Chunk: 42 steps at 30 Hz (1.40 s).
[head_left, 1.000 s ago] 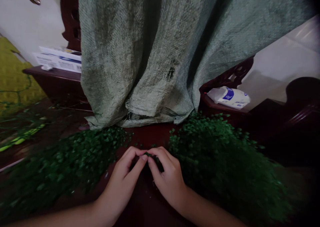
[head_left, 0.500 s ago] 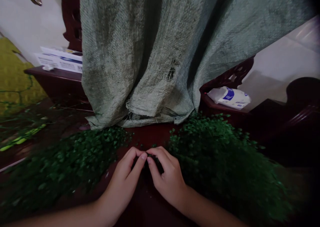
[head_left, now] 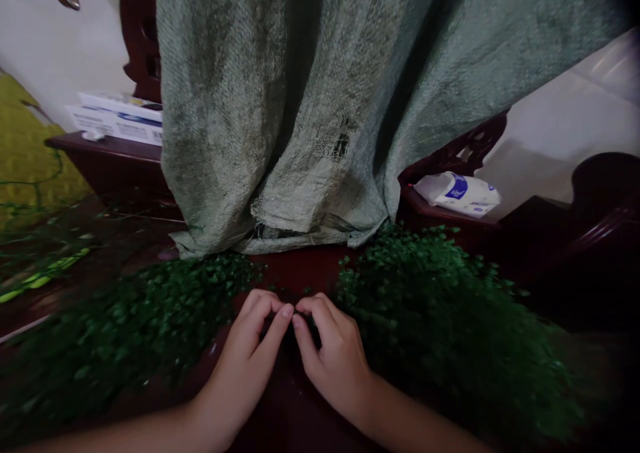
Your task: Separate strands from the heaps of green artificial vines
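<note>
My left hand (head_left: 257, 346) and my right hand (head_left: 335, 356) meet at the fingertips over a dark red tabletop (head_left: 295, 400). Thumb and forefinger of each are pinched together; whatever lies between them is too small and dark to make out. Beside my left hand spreads a heap of small-leaved green stems (head_left: 150, 313). A larger leafy green pile (head_left: 450, 333) lies close to my right hand.
A woven grey-green sack (head_left: 280, 140) hangs behind the table, its hem near the leaves. White boxes (head_left: 117, 120) sit on dark wooden furniture at left. A tissue pack (head_left: 457, 193) lies at right. Thin stems trail by a yellow surface (head_left: 25, 140).
The fingertips of my two hands have moved slightly apart, the right forefinger shifting a little away from the left. The leaf piles look the same.
</note>
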### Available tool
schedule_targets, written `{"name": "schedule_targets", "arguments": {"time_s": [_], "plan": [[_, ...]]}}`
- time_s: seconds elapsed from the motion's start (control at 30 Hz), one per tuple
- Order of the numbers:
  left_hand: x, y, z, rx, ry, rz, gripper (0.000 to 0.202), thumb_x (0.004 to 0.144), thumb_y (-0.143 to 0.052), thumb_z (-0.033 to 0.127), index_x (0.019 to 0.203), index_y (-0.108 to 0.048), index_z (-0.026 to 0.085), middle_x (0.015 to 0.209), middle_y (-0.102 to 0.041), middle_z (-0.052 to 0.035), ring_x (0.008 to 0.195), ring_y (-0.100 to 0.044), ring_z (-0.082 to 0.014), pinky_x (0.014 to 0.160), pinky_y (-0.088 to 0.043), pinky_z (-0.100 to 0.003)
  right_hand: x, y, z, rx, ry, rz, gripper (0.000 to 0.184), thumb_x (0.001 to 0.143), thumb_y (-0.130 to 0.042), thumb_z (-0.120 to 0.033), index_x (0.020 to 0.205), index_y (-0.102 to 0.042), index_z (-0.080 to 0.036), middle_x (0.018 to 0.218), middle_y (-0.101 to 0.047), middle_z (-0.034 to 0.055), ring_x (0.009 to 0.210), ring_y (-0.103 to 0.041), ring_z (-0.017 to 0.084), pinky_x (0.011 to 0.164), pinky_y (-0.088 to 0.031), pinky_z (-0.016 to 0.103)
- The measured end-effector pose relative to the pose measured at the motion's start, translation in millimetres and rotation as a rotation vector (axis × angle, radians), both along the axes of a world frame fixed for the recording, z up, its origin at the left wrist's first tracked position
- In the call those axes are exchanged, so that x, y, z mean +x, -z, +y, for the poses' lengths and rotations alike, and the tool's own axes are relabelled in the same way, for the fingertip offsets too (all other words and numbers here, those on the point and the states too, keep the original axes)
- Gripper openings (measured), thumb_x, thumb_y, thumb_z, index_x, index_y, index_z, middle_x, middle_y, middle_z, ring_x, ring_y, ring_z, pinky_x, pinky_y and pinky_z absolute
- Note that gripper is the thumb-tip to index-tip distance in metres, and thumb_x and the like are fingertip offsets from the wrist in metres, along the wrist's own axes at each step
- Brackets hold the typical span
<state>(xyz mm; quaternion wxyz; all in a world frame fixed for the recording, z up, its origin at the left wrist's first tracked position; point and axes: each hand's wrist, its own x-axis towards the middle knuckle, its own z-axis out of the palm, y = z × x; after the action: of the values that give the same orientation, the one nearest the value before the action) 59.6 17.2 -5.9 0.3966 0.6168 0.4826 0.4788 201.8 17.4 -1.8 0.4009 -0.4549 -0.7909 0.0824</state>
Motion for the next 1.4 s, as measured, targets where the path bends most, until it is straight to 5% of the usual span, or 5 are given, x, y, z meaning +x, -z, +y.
{"name": "schedule_targets", "arguments": {"time_s": [0.6,1.4], "plan": [[0.2,-2.9,-0.5,-0.045,0.030,-0.031,0.023,0.094,-0.048,0.032,0.074,-0.054,0.023,0.081,-0.050,0.0017,0.079,-0.049,-0.0163,0.071,-0.042,-0.024,-2.1,-1.1,-3.1,0.016,0.041,-0.182,0.016,0.093,-0.038,-0.018,0.080,-0.049,-0.020,0.073,-0.056,0.0024,0.066,-0.054,0.016,0.063,-0.043,0.026],[1.3,-2.8,-0.5,-0.054,0.033,-0.058,0.020,0.092,-0.049,0.033,0.076,-0.053,0.023,0.079,-0.052,0.0021,0.078,-0.050,-0.0164,0.071,-0.042,-0.025,-1.5,-1.2,-3.1,0.083,-0.002,-0.124,0.028,0.092,-0.041,-0.014,0.066,-0.048,-0.019,0.061,-0.050,0.0000,0.055,-0.046,0.012,0.055,-0.037,0.024]]}}
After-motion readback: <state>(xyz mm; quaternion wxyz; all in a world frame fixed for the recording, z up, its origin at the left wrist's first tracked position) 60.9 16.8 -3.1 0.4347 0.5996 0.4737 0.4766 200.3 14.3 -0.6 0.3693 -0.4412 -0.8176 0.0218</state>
